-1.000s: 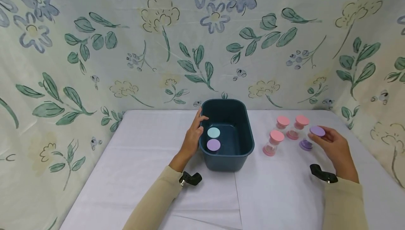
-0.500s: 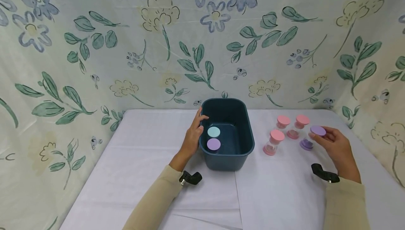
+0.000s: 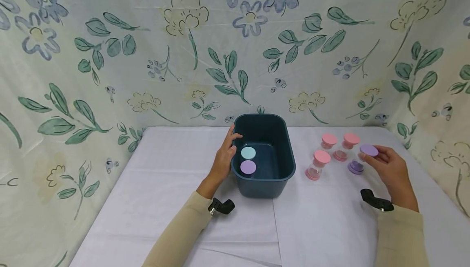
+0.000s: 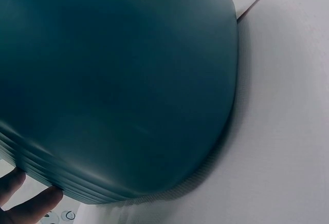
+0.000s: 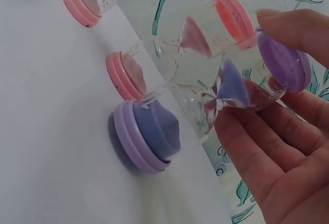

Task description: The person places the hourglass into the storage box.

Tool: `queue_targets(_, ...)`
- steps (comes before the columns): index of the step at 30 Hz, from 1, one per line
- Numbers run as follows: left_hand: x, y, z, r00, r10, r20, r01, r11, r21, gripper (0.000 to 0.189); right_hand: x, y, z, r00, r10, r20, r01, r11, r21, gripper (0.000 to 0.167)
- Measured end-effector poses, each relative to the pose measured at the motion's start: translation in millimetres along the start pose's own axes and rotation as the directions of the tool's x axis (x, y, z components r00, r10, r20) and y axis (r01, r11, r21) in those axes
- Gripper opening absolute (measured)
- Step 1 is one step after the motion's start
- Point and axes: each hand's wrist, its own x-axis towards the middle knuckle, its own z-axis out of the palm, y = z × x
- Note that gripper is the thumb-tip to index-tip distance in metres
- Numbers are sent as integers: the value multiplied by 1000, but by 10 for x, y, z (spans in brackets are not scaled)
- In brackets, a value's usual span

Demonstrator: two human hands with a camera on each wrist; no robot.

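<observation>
My right hand (image 3: 393, 169) holds a purple sand timer (image 3: 369, 151) by its upper end, thumb against the purple cap. In the right wrist view the timer's clear bulbs show purple sand in both, and its lower cap (image 5: 134, 139) is close over the white cloth. Relaxed fingers of my left hand (image 3: 222, 161) rest at the left rim of a dark teal bin (image 3: 265, 189); in the left wrist view two fingertips touch its ribbed edge. Inside the bin stand a light blue-capped timer (image 3: 248, 153) and a purple-capped one (image 3: 248, 167).
Beside the held timer stand pink sand timers: one in front (image 3: 321, 158), one at the back left (image 3: 329, 140) and one at the back right (image 3: 351, 140). A white cloth (image 3: 165, 185) covers the table. Behind it hangs a floral curtain (image 3: 147, 55).
My right hand has shifted very slightly to the right with the purple sand timer. The left hand and the bin have stayed in place.
</observation>
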Motion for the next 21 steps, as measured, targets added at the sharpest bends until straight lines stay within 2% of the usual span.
queue_targets(7, 1, 11, -7, 1000, 4, 1, -4, 1000, -7, 48, -20, -95, -5, 998, -27, -62, 26, 1000, -10, 79)
queue_targets(15, 12, 22, -8, 1000, 4, 4, -4, 1000, -9, 41, -114, -251, -60, 992, -105, -75, 111, 990, 82, 70)
queue_targets(21, 19, 27, -8, 1000, -3, 19, 4, 999, -40, 40, -191, -371, -84, 986, -154, -64, 159, 983, 91, 68)
